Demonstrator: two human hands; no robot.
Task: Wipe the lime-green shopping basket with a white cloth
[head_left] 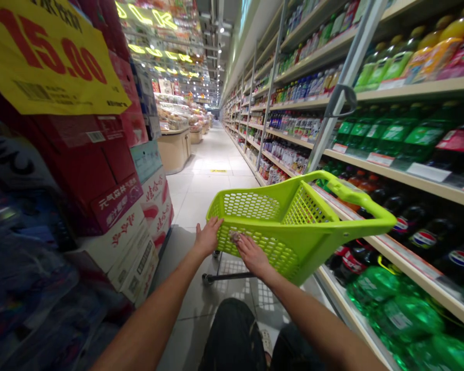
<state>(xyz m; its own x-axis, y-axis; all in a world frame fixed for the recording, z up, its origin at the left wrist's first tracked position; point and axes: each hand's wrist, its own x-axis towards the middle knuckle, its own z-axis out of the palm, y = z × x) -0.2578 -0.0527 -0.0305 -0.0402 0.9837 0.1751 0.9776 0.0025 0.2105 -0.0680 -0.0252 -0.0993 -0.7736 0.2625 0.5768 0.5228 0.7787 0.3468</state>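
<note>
A bright green plastic shopping cart point(320, 237) with perforated sides stands sideways in front of me, its handle toward the shelves. My left hand point(208, 238) grips the rim at the cart's left corner, fingers over the edge. Against the near side panel, my right hand point(254, 256) presses a small crumpled greyish cloth point(235, 236), mostly covered by the fingers. Whether it is fabric or paper is hard to tell. Below the basket, a caster wheel point(207, 279) and part of the dark frame show. My bent knees are close to the cart.
Drink shelves point(410, 190) run along the right, with green bottles point(400, 309) at the bottom. Stacked cartons point(127, 247) stand at left under a yellow price sign point(54, 56). The tiled aisle point(209, 180) stretches ahead past a display counter point(174, 149).
</note>
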